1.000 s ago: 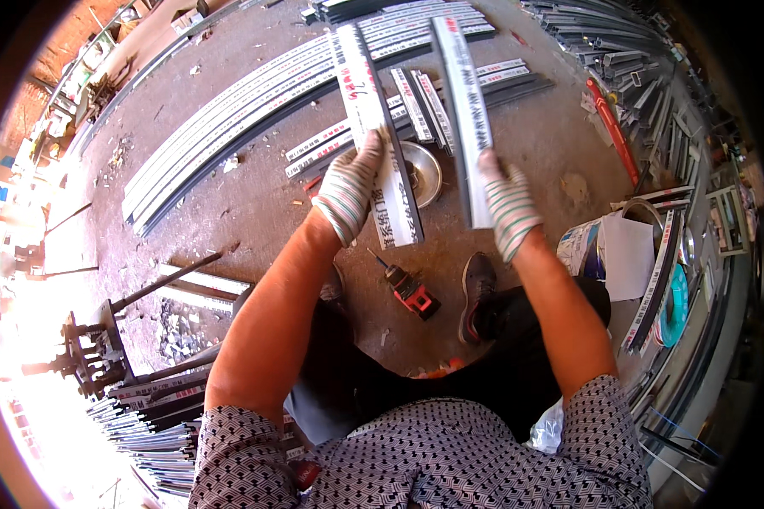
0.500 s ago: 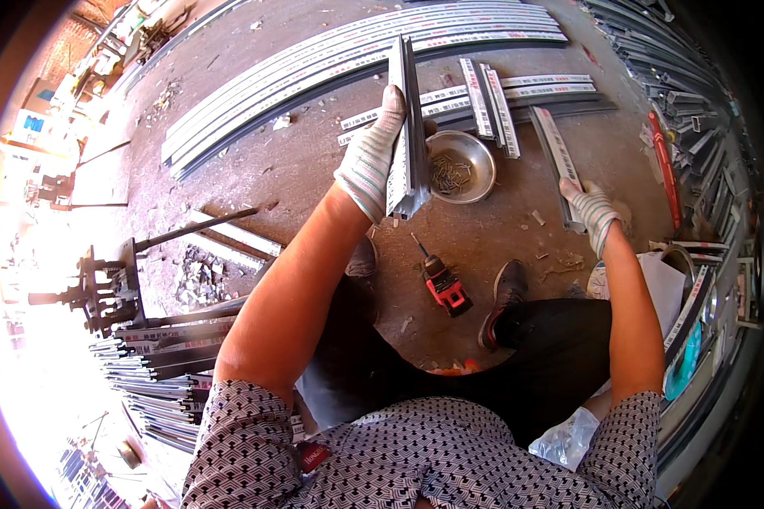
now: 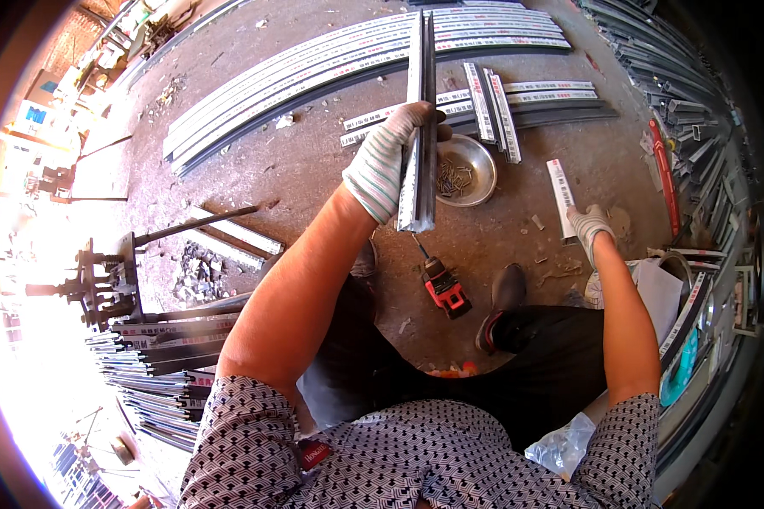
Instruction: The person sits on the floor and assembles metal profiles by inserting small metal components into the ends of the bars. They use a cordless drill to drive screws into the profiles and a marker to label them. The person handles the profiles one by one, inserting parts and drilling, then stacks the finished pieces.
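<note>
My left hand [image 3: 380,161], in a white striped knit glove, is closed around a long grey metal profile [image 3: 416,182] with a printed white face. The profile points away from me, above the floor. My right hand [image 3: 592,227], gloved too, grips the near end of a shorter metal profile [image 3: 560,191], its printed white face showing. Just right of the left-hand profile stands a round metal bowl [image 3: 477,188] of screws. On the floor between my feet lies a red and black cordless drill [image 3: 444,287], its bit pointing away.
Long profiles [image 3: 314,81] lie in a row at the far side. Short profiles [image 3: 492,110] are crossed over others behind the bowl. A red bar-shaped tool [image 3: 664,178] and stacked metal lengths [image 3: 705,153] line the right. A dark metal stand [image 3: 110,284] is at left.
The right-hand profile has turned and looks shorter, with its far end nearer me. My left hand and its profile have shifted slightly right.
</note>
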The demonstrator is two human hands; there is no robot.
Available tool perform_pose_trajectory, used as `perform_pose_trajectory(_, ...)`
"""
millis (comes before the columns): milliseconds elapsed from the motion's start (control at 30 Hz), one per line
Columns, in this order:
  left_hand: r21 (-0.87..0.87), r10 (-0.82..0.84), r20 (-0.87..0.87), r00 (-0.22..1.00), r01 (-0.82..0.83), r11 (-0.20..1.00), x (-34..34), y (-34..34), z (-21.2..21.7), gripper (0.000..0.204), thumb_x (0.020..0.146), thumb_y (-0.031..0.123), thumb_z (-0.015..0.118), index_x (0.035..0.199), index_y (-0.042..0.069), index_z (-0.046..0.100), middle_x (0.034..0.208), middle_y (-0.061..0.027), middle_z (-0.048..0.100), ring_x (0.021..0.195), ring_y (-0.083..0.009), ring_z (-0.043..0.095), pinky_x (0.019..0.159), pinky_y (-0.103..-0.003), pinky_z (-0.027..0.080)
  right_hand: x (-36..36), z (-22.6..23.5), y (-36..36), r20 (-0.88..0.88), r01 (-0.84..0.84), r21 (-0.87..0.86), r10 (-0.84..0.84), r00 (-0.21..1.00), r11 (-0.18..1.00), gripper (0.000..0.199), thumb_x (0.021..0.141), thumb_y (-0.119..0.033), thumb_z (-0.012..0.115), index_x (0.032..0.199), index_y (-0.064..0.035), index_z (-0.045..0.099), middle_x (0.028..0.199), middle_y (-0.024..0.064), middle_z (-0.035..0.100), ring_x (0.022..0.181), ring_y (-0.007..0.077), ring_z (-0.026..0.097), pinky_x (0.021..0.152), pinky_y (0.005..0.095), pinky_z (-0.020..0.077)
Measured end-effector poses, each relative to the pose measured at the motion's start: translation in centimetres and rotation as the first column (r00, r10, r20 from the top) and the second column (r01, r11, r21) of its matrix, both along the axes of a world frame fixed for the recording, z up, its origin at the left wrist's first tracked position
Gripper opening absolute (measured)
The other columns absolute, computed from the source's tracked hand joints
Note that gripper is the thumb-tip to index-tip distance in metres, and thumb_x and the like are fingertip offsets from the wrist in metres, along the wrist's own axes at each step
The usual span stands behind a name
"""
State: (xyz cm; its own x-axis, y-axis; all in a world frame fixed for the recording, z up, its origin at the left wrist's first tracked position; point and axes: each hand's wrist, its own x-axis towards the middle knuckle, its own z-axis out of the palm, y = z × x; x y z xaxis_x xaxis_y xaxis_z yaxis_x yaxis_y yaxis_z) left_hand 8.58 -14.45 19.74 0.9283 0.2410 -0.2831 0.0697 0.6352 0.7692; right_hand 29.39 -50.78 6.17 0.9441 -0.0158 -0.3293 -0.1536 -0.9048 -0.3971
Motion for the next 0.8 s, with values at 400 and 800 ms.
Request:
perform_pose_trajectory(400,0.337,-0.124,-0.012,0.992,0.121,0.934,-0.6,-4.6,0.6,0.042,0.102,0.046,0.059,0.106,0.004,0.066,0.071,-0.0032,0.063,0.053,-0.0101,0.057,0.047,-0.025,0.045,-11.4,12.2,15.2,0.236,-0.346,0.887,0.342,0.91,0.307,0.028,0.098,-0.035,0.072,0.1,-0.0072,0.069,0.09,-0.0036,0.066,0.085,0.0064,0.058,0.077,0.0244,0.0496)
perform_pose_trajectory(800,0.42,-0.096,-0.02,0.995,0.096,0.902,-0.2,-5.0,-1.7,0.046,0.109,0.047,0.047,0.111,0.006,0.068,0.081,0.0006,0.068,0.066,-0.0042,0.06,0.058,-0.021,0.049,-10.6,12.5,16.7,0.098,-0.287,0.876,0.44,0.893,0.387,0.022,0.097,-0.022,0.071,0.104,-0.0013,0.072,0.088,0.0022,0.072,0.079,0.0067,0.065,0.07,0.0249,0.0569)
